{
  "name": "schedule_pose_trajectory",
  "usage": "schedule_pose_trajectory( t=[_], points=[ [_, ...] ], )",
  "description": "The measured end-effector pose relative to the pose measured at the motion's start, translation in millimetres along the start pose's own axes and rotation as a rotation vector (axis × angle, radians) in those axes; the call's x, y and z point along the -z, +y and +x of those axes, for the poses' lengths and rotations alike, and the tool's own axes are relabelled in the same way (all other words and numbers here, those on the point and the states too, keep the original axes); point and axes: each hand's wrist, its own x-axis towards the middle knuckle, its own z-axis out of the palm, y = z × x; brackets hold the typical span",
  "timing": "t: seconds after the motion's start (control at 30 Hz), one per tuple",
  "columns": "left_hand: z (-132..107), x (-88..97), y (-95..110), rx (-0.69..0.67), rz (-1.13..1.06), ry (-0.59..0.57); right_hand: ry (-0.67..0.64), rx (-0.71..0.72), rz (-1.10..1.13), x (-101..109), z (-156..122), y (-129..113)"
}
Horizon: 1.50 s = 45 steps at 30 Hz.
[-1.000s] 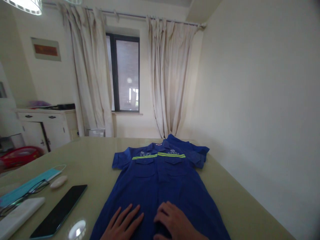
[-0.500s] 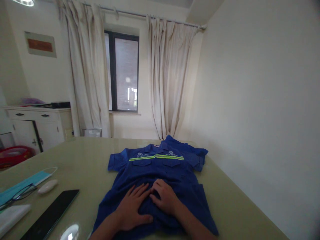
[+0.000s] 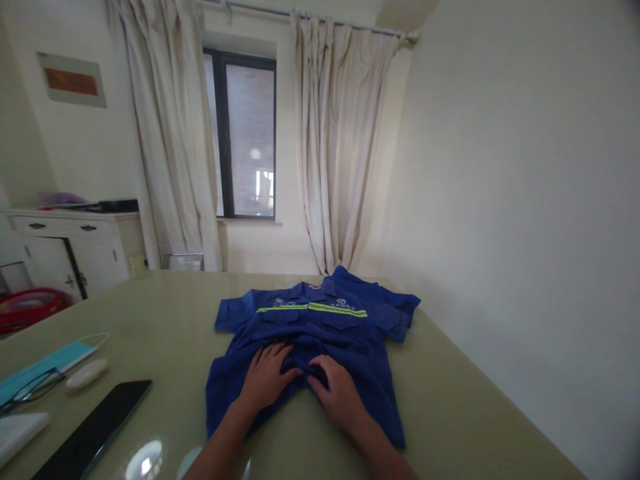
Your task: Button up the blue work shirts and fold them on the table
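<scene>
A blue short-sleeved work shirt (image 3: 340, 340) with a yellow-green reflective stripe lies front up on the table, its collar at the far side. Its lower middle is bunched up, so the table shows between my forearms. My left hand (image 3: 267, 377) rests on the lower left of the shirt, fingers stretched out and thumb pointing inward. Close beside it, my right hand (image 3: 335, 387) is curled with thumb and fingers around a fold at the shirt's middle. The fingertips of the right hand are partly hidden in the cloth.
Another folded blue garment (image 3: 370, 290) lies behind the shirt. To the left on the table (image 3: 170, 333) are a black phone (image 3: 95, 427), a white mouse-like object (image 3: 87, 375), glasses (image 3: 35, 387) and a blue face mask (image 3: 55, 363). A wall (image 3: 525, 200) borders the right.
Both hands have moved slightly away from me, and the shirt's lower middle has been pushed up into folds. Its lower edge has drawn back, uncovering table between my arms.
</scene>
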Motion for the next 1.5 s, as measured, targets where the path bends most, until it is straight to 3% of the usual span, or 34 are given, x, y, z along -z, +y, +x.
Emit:
schedule_pose_trajectory(
  t=[0.17, 0.33, 0.53, 0.73, 0.93, 1.1, 1.23, 1.5],
  points=[
    [-4.0, -4.8, 6.1, -0.08, -0.039, 0.177, 0.16, -0.135, 0.129, -4.1, 13.7, 14.6],
    [-13.1, 1.0, 20.3, -0.266, -0.116, 0.254, 0.239, -0.195, 0.215, -4.7, 17.7, 17.0],
    [-20.9, 5.4, 42.9, -0.227, -0.22, 0.248, 0.341, -0.304, 0.504, -3.2, 21.6, 21.7],
    [-27.9, 8.2, 46.3, -0.326, -0.22, 0.154, 0.367, -0.423, 0.768, 2.0, 20.9, 15.0],
    [-28.2, 16.0, 46.1, -0.344, -0.305, 0.193, 0.374, -0.33, 0.602, 6.7, 15.3, 0.8],
    [-24.6, 7.6, 42.7, -0.291, -0.469, 0.237, 0.364, -0.282, 0.407, 8.5, 9.8, -9.1],
    [-21.2, 0.7, 38.5, -0.27, -0.511, 0.279, 0.324, -0.277, 0.386, 5.4, 8.0, -9.6],
    [-20.3, 12.4, 28.0, -0.263, -0.523, 0.173, 0.285, -0.278, 0.377, 5.2, 7.8, -5.9]
  ],
)
